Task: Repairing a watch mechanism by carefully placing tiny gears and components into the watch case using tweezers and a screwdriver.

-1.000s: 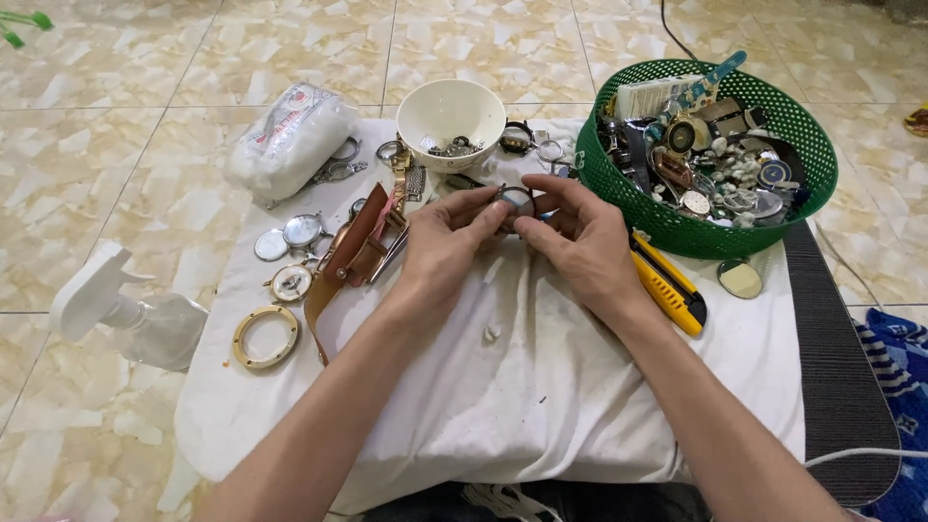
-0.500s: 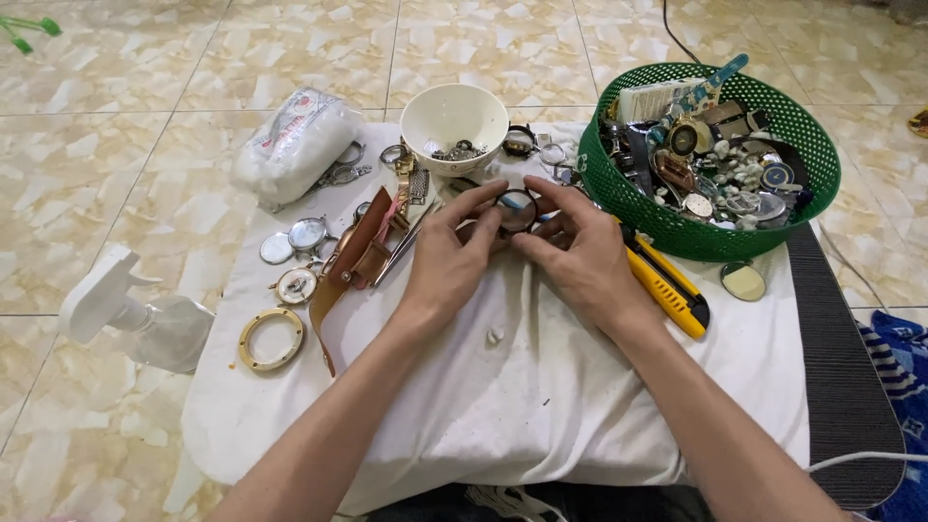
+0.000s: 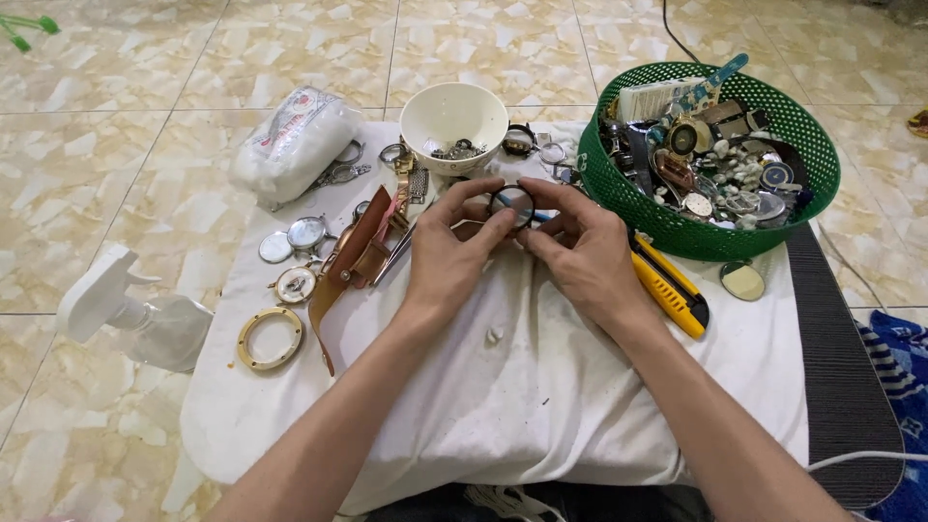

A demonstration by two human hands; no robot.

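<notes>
Both hands meet over the far middle of a white cloth point(image 3: 503, 396). My left hand point(image 3: 449, 256) and my right hand point(image 3: 580, 256) pinch a small round dark-rimmed watch part point(image 3: 510, 205) between their fingertips, held up a little above the cloth. A brown leather strap point(image 3: 353, 261) lies just left of my left hand. Right of my right hand a yellow utility knife point(image 3: 672, 290) rests on the cloth.
A white bowl point(image 3: 454, 108) with small metal bits stands behind the hands. A green basket point(image 3: 628, 198) full of watch parts is at the back right. Loose watch cases, a gold ring point(image 3: 269, 338), a white wrapped bundle point(image 3: 290, 145) and a spray bottle point(image 3: 135, 314) lie left.
The hands have stayed together at the same spot. The round part has been turned, so its open dark rim now faces the camera.
</notes>
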